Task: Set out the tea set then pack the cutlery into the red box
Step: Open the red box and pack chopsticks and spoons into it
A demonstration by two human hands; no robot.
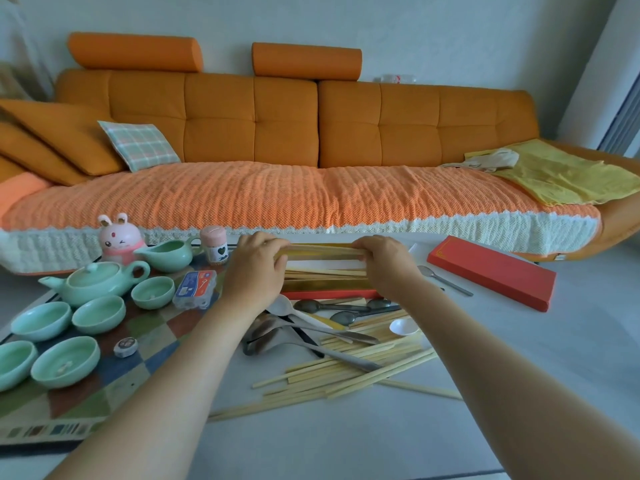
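Observation:
Both my hands hold one bundle of pale wooden chopsticks (322,251) level above the open red box (329,293). My left hand (258,268) grips its left end, my right hand (386,263) grips its right end. More chopsticks lie inside the gold-lined box below. The box's red lid (491,271) lies to the right. In front of the box sits a heap of loose chopsticks (346,372) and metal spoons (311,337), plus a white spoon (403,327). The green tea set stands at left: teapot (93,282), pitcher (166,254), several cups (98,313).
A patterned mat (145,362) lies under the tea set. On it are a pink rabbit figure (121,240), a pink jar (214,247), a small plastic packet (195,289) and a round wrapped item (125,347). One spoon (443,278) lies beside the lid. An orange sofa (311,140) runs behind.

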